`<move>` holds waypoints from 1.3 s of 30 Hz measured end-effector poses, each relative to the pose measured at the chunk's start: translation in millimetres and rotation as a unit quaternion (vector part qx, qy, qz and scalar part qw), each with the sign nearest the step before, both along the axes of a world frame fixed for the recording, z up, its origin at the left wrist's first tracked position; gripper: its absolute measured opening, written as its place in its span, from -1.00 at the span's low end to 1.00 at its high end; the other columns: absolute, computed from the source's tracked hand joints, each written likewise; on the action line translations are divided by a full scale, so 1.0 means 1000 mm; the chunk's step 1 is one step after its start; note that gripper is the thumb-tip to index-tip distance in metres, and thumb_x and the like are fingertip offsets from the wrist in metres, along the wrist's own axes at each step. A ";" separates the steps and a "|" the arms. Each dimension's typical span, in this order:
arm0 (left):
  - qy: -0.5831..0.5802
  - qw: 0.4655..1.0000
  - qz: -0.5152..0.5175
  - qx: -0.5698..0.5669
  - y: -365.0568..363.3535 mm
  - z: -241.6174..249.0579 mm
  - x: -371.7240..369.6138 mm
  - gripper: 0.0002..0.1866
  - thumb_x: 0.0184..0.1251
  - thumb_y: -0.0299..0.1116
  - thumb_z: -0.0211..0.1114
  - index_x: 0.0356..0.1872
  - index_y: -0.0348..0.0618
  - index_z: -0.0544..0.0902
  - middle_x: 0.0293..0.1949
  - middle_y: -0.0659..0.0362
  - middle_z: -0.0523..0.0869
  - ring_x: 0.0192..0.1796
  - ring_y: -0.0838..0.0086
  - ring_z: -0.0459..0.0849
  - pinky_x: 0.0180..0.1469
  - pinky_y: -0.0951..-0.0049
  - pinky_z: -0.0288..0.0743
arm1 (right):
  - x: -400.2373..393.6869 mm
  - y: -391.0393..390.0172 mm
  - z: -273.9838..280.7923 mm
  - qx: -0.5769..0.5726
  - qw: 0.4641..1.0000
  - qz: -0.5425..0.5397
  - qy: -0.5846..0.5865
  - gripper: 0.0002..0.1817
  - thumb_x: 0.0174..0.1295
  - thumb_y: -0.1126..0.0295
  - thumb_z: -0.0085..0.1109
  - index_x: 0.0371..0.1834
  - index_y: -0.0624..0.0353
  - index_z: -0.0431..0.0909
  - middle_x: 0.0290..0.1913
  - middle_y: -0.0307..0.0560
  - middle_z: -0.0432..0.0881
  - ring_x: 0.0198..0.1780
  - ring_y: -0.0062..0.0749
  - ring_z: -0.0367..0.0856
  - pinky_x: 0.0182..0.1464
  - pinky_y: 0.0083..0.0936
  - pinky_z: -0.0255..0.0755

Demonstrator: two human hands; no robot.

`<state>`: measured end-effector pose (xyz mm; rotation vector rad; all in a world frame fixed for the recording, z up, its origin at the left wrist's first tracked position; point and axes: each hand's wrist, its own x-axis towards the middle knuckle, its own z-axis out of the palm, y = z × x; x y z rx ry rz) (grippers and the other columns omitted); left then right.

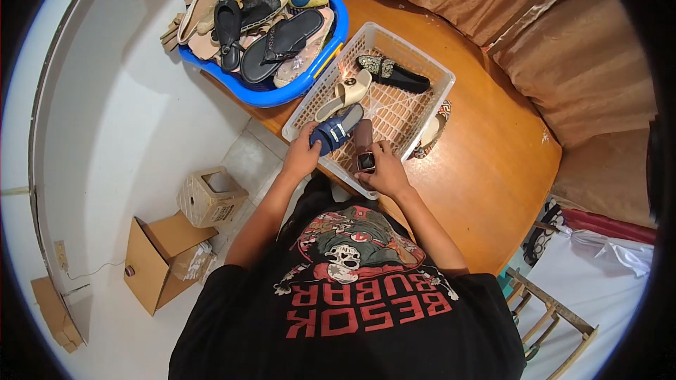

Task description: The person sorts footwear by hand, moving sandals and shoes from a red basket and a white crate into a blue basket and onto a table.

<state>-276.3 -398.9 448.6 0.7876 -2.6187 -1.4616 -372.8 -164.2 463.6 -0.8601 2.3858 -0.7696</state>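
Note:
My left hand (304, 155) grips a navy blue slide sandal (332, 133) with a pale buckle trim, held over the near left side of a white plastic basket (445, 91). My right hand (387, 172) is closed on a brown sandal (363, 137) with a dark square ornament, its sole tipped up inside the basket's near end. A cream slide sandal (352, 89) lies in the basket just beyond the navy one. Farther back inside is a black flat shoe (403, 77) with a glittery patterned toe. My fingertips are partly hidden by the shoes.
A blue tub (343, 17) heaped with assorted sandals and flats stands at the back left. A patterned shoe (438, 130) lies against the basket's right side on the orange-brown table (486, 169). Cardboard boxes (149, 257) are on the floor at left; a wooden rack (556, 306) is at right.

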 end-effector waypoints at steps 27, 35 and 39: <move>-0.257 0.914 -0.119 0.290 -0.023 -0.055 -0.098 -0.22 0.18 -0.61 0.12 0.53 -0.20 0.23 0.17 -0.09 0.62 0.08 0.22 0.72 -0.15 0.31 0.69 | 0.007 -0.046 -0.081 0.114 0.956 -0.255 -0.083 -0.48 0.14 0.54 0.15 0.21 0.49 0.38 0.20 0.59 0.47 0.19 0.41 0.57 0.30 0.00 0.49; -0.156 0.924 -0.319 0.142 -0.009 -0.286 -0.093 -0.18 0.20 -0.46 0.24 0.55 -0.22 0.18 0.29 -0.10 0.57 0.26 -0.06 0.61 0.34 -0.03 0.50 | 0.017 -0.048 -0.062 0.051 0.939 -0.336 -0.050 -0.40 0.16 0.41 0.32 0.24 0.45 0.37 0.31 0.50 0.40 0.25 0.44 0.53 0.35 -0.02 0.45; -0.247 0.926 -0.285 -0.036 0.002 -0.093 -0.090 0.21 0.16 -0.16 0.44 0.66 -0.26 -0.23 0.52 -0.39 0.20 0.57 -0.17 0.22 0.61 0.11 0.06 | 0.027 -0.048 -0.073 0.015 0.947 -0.321 -0.008 -0.47 0.17 0.37 0.33 0.18 0.39 0.44 0.28 0.41 0.44 0.25 0.31 0.51 0.39 -0.11 0.40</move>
